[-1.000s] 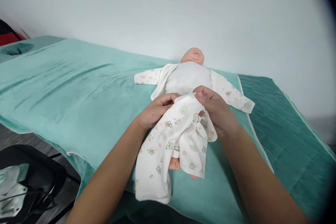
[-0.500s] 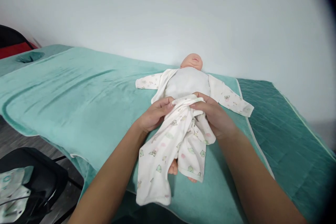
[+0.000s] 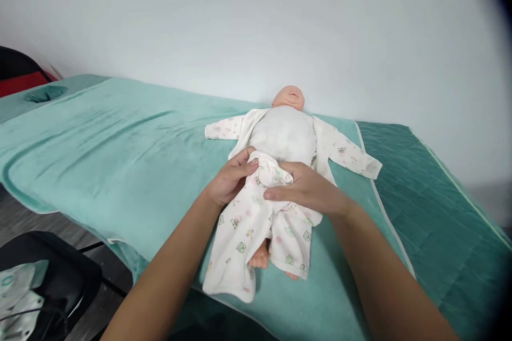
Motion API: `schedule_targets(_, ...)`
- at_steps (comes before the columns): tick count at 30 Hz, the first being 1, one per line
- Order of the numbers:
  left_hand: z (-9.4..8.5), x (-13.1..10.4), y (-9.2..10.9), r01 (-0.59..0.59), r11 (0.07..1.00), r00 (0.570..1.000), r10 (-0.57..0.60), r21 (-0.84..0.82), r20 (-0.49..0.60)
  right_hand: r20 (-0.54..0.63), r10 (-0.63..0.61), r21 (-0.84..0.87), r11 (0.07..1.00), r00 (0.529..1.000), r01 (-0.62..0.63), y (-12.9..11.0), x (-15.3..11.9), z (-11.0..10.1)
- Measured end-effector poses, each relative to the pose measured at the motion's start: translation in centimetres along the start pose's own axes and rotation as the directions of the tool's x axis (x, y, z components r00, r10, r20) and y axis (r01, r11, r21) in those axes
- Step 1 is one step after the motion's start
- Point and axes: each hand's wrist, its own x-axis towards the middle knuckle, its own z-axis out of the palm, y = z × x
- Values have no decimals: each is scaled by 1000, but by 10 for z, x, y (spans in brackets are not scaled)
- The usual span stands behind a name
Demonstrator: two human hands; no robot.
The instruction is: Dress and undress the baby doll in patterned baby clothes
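A baby doll [image 3: 288, 97] lies on its back, its head toward the wall. It wears a white printed jacket [image 3: 352, 157], spread open at the sides over a pale, plain torso. White baby pants [image 3: 244, 234] with green and pink prints lie over its legs, and the doll's toes show near the leg openings. My left hand [image 3: 234, 175] pinches the waistband at its left edge. With thumb and fingers, my right hand [image 3: 302, 186] grips the bunched fabric of the pants just below the waistband. The doll's upper legs are hidden under the cloth.
The doll lies on a padded table with a light green cover [image 3: 120, 154]. A darker quilted green sheet [image 3: 432, 202] covers the right end. At lower left stands a black chair [image 3: 76, 272] with cloth packets and a cable on it. A white wall [image 3: 240, 32] runs behind.
My right hand has shifted left and down along the pants, its thumb now further across the front. The waistband has turned toward me, and the view has tilted slightly down.
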Motion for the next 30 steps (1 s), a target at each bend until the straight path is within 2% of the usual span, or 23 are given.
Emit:
schedule_targets(1,0,0,0,5,1000,1000,-5,14,-4,13,21,-49,999,1000,-20,-1,0,0)
schedule_targets(3,1,0,0,14,999,1000,-12,52,-28,-41,49,-64,997,998,-51,1,0,2)
schedule_targets(7,5,-1,0,43,990,995,-29,136,-100,-175,94,178,982,980,-62,11,3,7)
schedule_targets(12,5,-2,3,79,977,993,-60,196,-99,-226,69,474,879,972,48,16,6,7)
schedule_targets(15,2,-3,4,82,956,994,-58,281,-93,-274,45,543,832,961,116,13,7,7)
schedule_targets(17,0,-3,5,62,947,998,-55,315,-29,-305,31,556,817,952,152,11,7,7)
schedule_targets(20,1,-3,7,78,941,990,-113,328,87,-315,22,547,821,949,163,12,7,7)
schedule_targets(23,2,-3,9,136,926,985,-166,353,56,-317,31,454,883,948,123,14,7,7)
schedule_targets(25,2,-3,8,136,930,988,-151,342,18,-298,34,347,935,954,75,13,5,5)
schedule_targets(27,3,-5,5,93,947,996,-91,309,-21,-234,24,230,973,972,31,9,3,1)
schedule_targets(30,8,-11,-1,17,966,995,10,257,-103,-36,10,92,996,999,-7,1,-3,-6)
